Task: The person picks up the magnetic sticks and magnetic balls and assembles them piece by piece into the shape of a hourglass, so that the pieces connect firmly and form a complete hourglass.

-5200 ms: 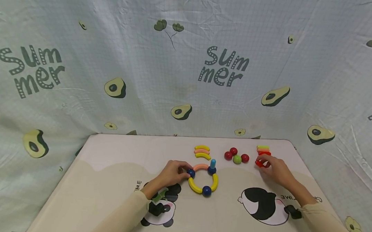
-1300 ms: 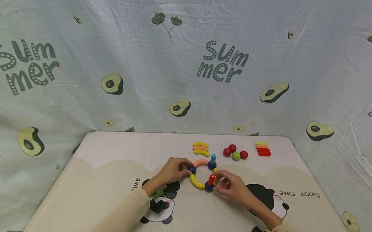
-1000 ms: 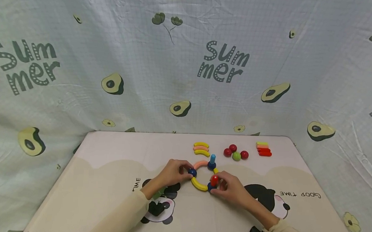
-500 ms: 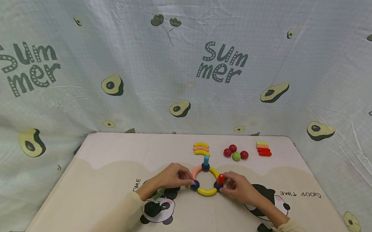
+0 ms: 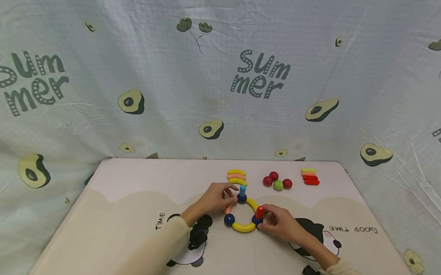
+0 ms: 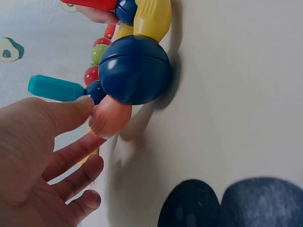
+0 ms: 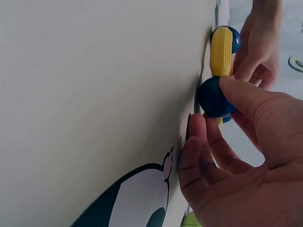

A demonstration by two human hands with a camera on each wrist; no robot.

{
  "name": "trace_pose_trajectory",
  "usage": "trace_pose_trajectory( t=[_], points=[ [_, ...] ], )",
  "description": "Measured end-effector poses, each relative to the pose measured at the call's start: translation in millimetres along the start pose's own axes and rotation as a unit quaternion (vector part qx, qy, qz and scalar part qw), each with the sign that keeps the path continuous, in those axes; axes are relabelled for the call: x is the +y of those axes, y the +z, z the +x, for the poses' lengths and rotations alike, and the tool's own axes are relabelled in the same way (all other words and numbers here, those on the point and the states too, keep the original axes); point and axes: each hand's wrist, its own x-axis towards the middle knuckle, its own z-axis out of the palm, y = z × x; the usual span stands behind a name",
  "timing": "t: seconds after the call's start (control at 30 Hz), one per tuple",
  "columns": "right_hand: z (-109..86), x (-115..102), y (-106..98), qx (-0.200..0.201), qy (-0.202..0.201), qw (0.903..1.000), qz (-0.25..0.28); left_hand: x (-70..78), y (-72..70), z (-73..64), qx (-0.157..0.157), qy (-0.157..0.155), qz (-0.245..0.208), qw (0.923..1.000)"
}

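A ring of magnetic building pieces lies on the table in the head view. It joins navy balls with yellow curved rods point(image 5: 243, 228) and a salmon curved rod point(image 6: 112, 117). A light-blue stick point(image 5: 242, 190) stands up from the far navy ball point(image 5: 241, 198), a red stick point(image 5: 260, 213) from the right navy ball point(image 7: 215, 97). My left hand point(image 5: 218, 197) has thumb and index finger on either side of the salmon rod, near the far ball. My right hand point(image 5: 281, 224) pinches the right ball. The left navy ball point(image 5: 229, 219) is untouched.
Behind the ring lie spare curved rods point(image 5: 236, 176), several red and green balls point(image 5: 278, 185) and a row of short straight sticks point(image 5: 310, 178). The table point(image 5: 128, 215) has panda prints. A patterned curtain point(image 5: 171, 90) hangs behind it.
My right hand has brought a red stick from the row onto the ring's near ball. The ring has turned; my left hand has left the left ball and moved up to the salmon rod.
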Motion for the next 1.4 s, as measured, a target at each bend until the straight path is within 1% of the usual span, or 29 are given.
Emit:
trace_pose_trajectory(
  t=[0.1, 0.2, 0.37, 0.5, 0.57, 0.67, 0.77, 0.9, 1.1, 1.2, 1.4],
  points=[
    [1.0, 1, 0, -0.005, -0.001, 1.0, 0.0, 0.0, 0.1, 0.4, -0.008, -0.006, 0.003, 0.9999],
    [2.2, 2, -2, -0.011, 0.005, 0.9999, -0.001, 0.3, -1.3, -2.9, -0.012, -0.003, 0.008, 0.9999],
    [5.7, 5, -8, -0.015, 0.021, 0.9997, -0.002, 1.2, -5.8, -13.9, -0.022, 0.009, 0.016, 0.9996],
    [11.4, 8, -14, -0.023, 0.026, 0.9994, 0.003, 1.7, -7.0, -23.2, -0.027, 0.003, 0.007, 0.9996],
    [14.5, 11, -16, -0.025, 0.023, 0.9994, 0.003, 2.2, -6.7, -27.6, -0.023, -0.004, 0.0, 0.9997],
    [18.9, 15, -20, -0.025, 0.019, 0.9995, 0.0, 1.5, -5.6, -32.8, -0.012, -0.008, -0.008, 0.9999],
    [21.7, 18, -22, -0.024, 0.015, 0.9996, -0.003, 1.0, -5.7, -36.1, -0.004, 0.0, -0.011, 0.9999],
    [22.9, 21, -23, -0.024, 0.015, 0.9996, 0.0, 0.1, -6.2, -36.8, 0.002, 0.017, -0.015, 0.9997],
    [19.9, 19, -21, -0.022, 0.027, 0.9993, 0.014, -3.8, -3.5, -33.0, 0.003, 0.042, -0.009, 0.9991],
    [20.0, 18, -19, -0.013, 0.029, 0.9994, 0.01, -4.7, -2.6, -31.3, 0.005, 0.049, -0.006, 0.9988],
    [21.6, 18, -19, 0.0, 0.027, 0.9996, -0.007, -4.7, -1.5, -30.2, 0.004, 0.044, -0.01, 0.999]
  ],
)
